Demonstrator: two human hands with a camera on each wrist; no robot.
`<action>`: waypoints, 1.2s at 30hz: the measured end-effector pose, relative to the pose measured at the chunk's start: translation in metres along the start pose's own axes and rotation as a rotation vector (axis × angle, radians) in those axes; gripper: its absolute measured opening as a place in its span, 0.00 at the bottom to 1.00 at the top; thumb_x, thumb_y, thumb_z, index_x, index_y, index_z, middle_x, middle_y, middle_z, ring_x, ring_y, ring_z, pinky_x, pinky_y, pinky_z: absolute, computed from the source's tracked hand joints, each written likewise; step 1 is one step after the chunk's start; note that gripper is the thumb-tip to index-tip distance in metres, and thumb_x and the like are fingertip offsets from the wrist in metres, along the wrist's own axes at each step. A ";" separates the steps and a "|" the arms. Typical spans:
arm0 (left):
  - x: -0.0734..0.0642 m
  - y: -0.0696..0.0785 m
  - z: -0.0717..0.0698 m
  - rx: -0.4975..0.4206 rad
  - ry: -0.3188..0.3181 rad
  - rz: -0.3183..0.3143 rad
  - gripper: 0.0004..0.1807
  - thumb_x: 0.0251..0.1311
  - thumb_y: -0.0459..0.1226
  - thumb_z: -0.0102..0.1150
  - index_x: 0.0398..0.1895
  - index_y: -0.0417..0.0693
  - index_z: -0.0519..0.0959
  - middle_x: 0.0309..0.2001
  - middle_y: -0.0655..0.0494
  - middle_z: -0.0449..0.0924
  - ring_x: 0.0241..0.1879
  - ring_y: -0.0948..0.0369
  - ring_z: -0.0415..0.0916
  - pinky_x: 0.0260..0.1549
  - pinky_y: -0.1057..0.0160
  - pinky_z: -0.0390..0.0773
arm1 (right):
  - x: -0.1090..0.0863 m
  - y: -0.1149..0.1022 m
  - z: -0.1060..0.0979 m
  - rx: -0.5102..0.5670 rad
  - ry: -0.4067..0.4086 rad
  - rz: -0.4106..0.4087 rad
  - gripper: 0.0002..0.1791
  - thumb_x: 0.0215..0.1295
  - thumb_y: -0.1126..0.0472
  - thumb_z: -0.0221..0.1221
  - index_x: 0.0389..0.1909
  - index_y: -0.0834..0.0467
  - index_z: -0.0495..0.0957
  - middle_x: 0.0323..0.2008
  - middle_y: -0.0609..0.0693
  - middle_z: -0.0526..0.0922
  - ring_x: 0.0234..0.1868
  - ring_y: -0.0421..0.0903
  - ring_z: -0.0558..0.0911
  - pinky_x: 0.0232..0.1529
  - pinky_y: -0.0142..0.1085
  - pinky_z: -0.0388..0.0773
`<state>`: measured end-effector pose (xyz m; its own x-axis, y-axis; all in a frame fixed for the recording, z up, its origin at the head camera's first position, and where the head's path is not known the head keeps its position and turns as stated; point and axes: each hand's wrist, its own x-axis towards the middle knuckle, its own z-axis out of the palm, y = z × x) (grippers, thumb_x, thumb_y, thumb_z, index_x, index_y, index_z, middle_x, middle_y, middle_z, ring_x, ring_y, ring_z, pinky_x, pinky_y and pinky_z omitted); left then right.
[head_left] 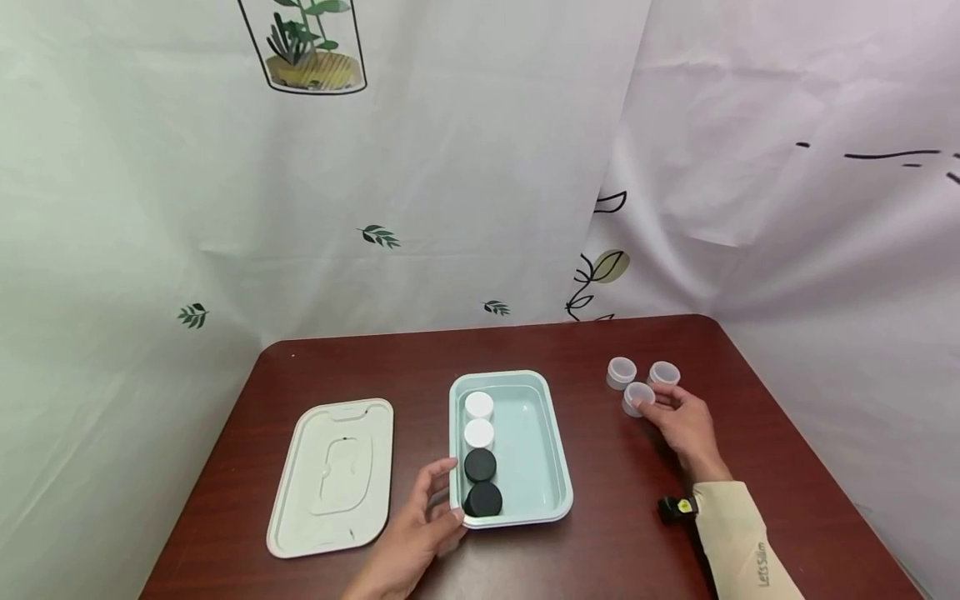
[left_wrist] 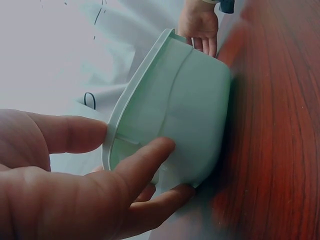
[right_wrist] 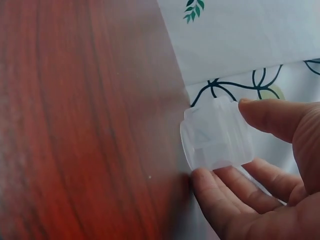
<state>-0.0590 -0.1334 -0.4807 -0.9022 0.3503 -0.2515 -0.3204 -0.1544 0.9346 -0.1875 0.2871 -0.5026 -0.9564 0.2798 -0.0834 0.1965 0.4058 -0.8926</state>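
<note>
My left hand holds the near-left corner of a pale green plastic tray, one digit at the rim and other fingers against the outer wall in the left wrist view. Along the tray's left side stand two white-lidded jars and two black-lidded jars in a row. My right hand pinches a small translucent jar between thumb and fingers. Right by it stand two more such jars, one on the left and one on the right.
A white rectangular lid lies flat on the dark red wooden table, left of the tray. White cloth with printed plants hangs behind and beside the table.
</note>
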 end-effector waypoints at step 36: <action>-0.001 0.003 0.000 0.017 0.004 -0.002 0.38 0.73 0.28 0.53 0.81 0.47 0.50 0.80 0.32 0.46 0.66 0.52 0.74 0.59 0.54 0.81 | -0.026 -0.117 0.069 0.044 -0.277 -0.283 0.31 0.64 0.53 0.74 0.65 0.60 0.81 0.57 0.60 0.87 0.54 0.55 0.89 0.49 0.44 0.89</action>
<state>-0.0587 -0.1344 -0.4774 -0.9027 0.3472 -0.2541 -0.3171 -0.1377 0.9384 -0.2006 0.1718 -0.4266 -0.9947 -0.0855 0.0576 -0.0869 0.3938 -0.9151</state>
